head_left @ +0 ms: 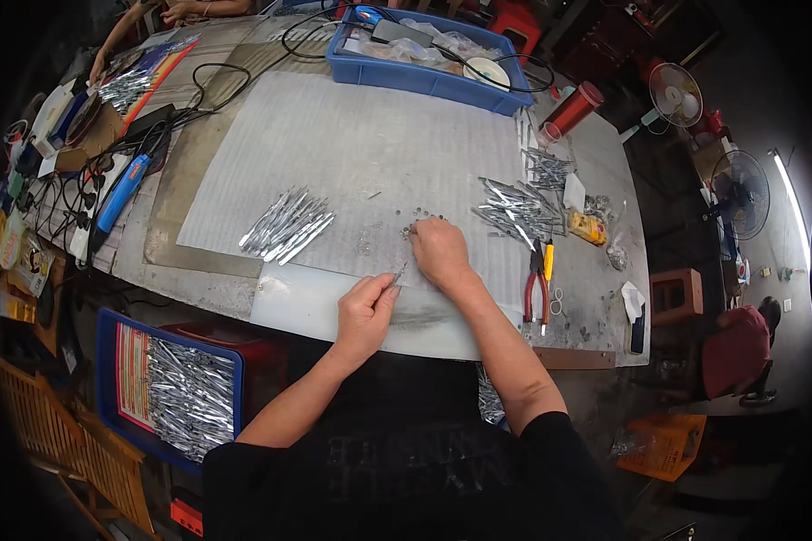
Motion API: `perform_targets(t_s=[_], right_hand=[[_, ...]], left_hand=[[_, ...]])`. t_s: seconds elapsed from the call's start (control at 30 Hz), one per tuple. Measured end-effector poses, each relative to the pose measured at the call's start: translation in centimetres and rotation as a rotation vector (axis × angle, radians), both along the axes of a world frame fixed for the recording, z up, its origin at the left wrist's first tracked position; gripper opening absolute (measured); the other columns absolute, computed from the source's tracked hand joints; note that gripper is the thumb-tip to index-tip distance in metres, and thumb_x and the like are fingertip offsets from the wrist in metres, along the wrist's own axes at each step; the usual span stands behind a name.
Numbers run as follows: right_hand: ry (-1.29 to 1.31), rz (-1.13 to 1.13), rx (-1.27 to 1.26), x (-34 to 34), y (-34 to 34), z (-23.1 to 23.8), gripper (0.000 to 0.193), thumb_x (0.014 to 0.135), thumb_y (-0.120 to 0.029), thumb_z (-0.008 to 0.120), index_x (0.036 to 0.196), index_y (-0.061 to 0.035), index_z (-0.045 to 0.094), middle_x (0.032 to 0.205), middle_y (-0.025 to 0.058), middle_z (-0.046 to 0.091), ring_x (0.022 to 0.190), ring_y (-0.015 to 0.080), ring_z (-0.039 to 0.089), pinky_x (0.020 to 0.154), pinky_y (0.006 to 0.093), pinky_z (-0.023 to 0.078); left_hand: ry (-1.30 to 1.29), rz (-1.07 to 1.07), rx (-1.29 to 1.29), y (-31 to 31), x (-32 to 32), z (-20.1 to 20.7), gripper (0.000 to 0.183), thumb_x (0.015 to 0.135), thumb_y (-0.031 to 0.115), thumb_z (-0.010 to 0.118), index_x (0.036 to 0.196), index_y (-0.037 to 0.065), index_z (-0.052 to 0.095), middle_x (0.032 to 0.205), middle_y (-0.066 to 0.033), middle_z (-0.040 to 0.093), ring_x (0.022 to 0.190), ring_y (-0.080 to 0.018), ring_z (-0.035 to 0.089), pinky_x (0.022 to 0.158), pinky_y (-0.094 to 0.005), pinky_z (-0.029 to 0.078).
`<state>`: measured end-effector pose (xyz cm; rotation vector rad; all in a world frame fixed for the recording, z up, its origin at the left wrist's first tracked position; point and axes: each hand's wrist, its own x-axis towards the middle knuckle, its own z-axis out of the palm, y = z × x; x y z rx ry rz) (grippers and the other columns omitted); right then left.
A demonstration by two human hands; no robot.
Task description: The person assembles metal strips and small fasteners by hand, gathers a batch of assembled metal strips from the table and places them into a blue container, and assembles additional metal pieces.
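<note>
Near the front edge of the table, my left hand [366,305] is closed around a slim silvery metal piece [401,270], whose tip points up and to the right. My right hand [439,252] rests just beyond it on the white foam sheet [352,135], fingertips pressed together among tiny dark metal parts [421,213]. What they pinch, if anything, is too small to make out. To the left lies a pile of slim metal pieces [286,224]; another pile of metal pieces [519,211] lies on the right.
Red-handled pliers [537,287] and a yellow-handled tool [549,261] lie right of my hands. A blue bin [424,81] with bags stands at the back. Below the left table edge is a blue crate [236,397] of metal pieces. Another person's arm [117,41] shows far left.
</note>
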<state>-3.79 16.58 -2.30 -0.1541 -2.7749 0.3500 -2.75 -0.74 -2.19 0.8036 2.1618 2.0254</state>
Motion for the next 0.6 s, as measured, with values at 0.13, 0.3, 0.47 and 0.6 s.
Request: perform_targets(t_s=[0.13,0.3,0.47,0.6], right_hand=[[0.005,-0.007,-0.028,0.05,-0.17,0.23,0.008,0.072,-0.009,0.054,0.072,-0.0017,0.058,0.071,0.0148,0.057,0.069,0.0317,0.056,0.061,0.0421,0.044],[-0.118,-0.086,0.01,-0.66,-0.85,0.73,0.009,0.071,-0.008,0.051,0.071,-0.0009,0.056,0.074,0.0169,0.057,0.072,0.0333,0.055,0.063,0.0436,0.044],[-0.138,-0.122,-0.087,-0.81,-0.74,0.61,0.012,0.07,-0.009,0.048,0.072,0.0002,0.056,0.077,0.018,0.058,0.074,0.0345,0.055,0.065,0.0441,0.044],[-0.007,-0.082,-0.08,-0.06,-0.43,0.27,0.007,0.067,-0.006,0.05,0.069,-0.0004,0.054,0.072,0.0172,0.057,0.068,0.0336,0.056,0.061,0.0442,0.045]], left_hand=[[0.022,-0.001,0.004,-0.02,-0.03,0.0,0.014,0.077,0.002,0.058,0.091,-0.002,0.058,0.067,-0.0082,0.052,0.055,-0.015,0.048,0.051,-0.0255,0.039],[0.016,-0.001,-0.009,-0.1,0.0,-0.04,0.014,0.077,0.002,0.058,0.09,-0.002,0.058,0.067,-0.0083,0.052,0.055,-0.0152,0.048,0.051,-0.0255,0.039],[0.023,0.0,-0.003,0.0,0.07,0.19,0.013,0.077,0.002,0.057,0.09,-0.002,0.057,0.067,-0.0084,0.052,0.055,-0.0153,0.048,0.051,-0.0257,0.039],[0.02,-0.002,-0.005,0.0,0.05,0.21,0.013,0.077,0.002,0.057,0.089,-0.003,0.057,0.066,-0.0084,0.051,0.055,-0.0156,0.048,0.051,-0.0261,0.039]])
